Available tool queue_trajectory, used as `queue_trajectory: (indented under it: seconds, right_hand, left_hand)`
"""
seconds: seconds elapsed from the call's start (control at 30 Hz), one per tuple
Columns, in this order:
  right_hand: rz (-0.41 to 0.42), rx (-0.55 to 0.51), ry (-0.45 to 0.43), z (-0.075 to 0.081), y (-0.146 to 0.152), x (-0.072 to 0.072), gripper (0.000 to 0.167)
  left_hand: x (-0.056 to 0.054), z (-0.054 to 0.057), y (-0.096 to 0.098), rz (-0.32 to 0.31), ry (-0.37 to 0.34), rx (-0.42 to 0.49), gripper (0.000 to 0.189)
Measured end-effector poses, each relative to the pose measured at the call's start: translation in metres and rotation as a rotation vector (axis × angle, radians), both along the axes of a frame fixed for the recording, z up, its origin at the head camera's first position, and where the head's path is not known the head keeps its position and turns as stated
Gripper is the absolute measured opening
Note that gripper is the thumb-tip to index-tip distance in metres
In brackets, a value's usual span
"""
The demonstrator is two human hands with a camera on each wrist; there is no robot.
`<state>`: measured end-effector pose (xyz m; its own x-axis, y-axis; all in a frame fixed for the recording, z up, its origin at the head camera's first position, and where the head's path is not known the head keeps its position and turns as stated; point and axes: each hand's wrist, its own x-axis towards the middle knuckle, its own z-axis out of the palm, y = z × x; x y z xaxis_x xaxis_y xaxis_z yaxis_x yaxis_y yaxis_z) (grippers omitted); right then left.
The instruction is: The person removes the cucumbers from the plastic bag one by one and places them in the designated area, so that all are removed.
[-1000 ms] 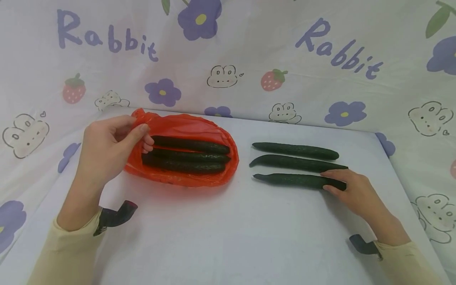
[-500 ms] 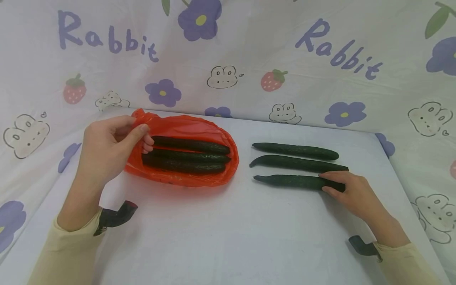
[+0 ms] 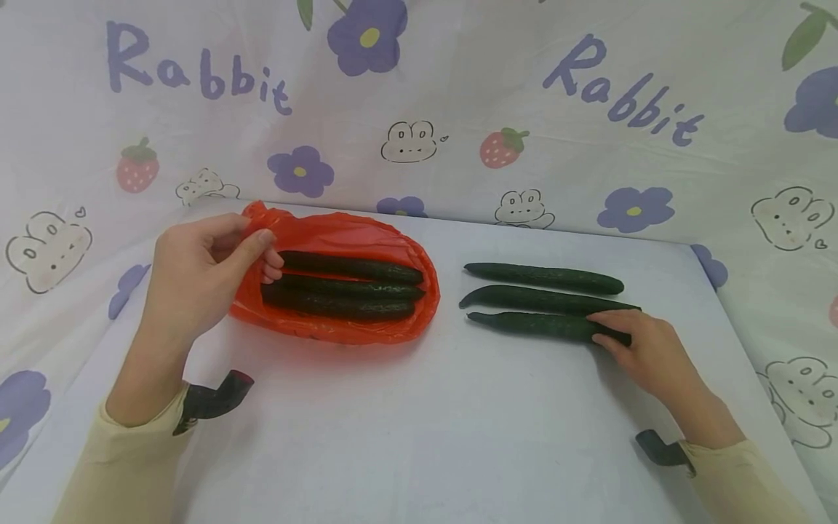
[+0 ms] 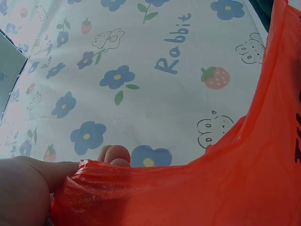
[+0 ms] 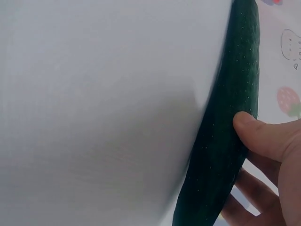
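My left hand (image 3: pixel 203 269) pinches the edge of a red plastic bag (image 3: pixel 347 227), holding its mouth up at the left. In the bag lie three dark green cucumbers (image 3: pixel 347 308), side by side. My right hand (image 3: pixel 644 353) grips the nearest of three loose cucumbers (image 3: pixel 530 323) by its right end, thumb on the near side and fingers on the far side. In the right wrist view, the thumb presses on this cucumber (image 5: pixel 221 122). The left wrist view shows the bag's red film (image 4: pixel 197 197) stretched from the thumb and fingers.
Two more cucumbers, a straight one (image 3: pixel 543 277) and one with a bent tip (image 3: pixel 550 298), lie just beyond the gripped one. Everything stands on a white tabletop (image 3: pixel 419 437). A cloth printed with rabbits and flowers (image 3: pixel 458 87) hangs behind it.
The gripped cucumber has risen slightly and shifted away from me, closer to the bent-tipped one, with my right hand moving along. My left hand and the bag stay in place.
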<state>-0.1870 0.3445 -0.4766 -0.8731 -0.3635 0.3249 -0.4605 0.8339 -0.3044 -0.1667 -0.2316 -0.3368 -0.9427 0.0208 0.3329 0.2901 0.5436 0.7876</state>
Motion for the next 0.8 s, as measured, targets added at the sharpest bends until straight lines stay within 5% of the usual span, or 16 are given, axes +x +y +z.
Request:
queue_trajectory:
  seconds: [0.8]
  right_hand:
    - [-0.019, 0.008, 0.028, -0.0036, -0.0018, -0.0054, 0.038]
  left_hand:
    - [-0.0006, -0.0011, -0.0007, -0.007, 0.013, 0.018, 0.017]
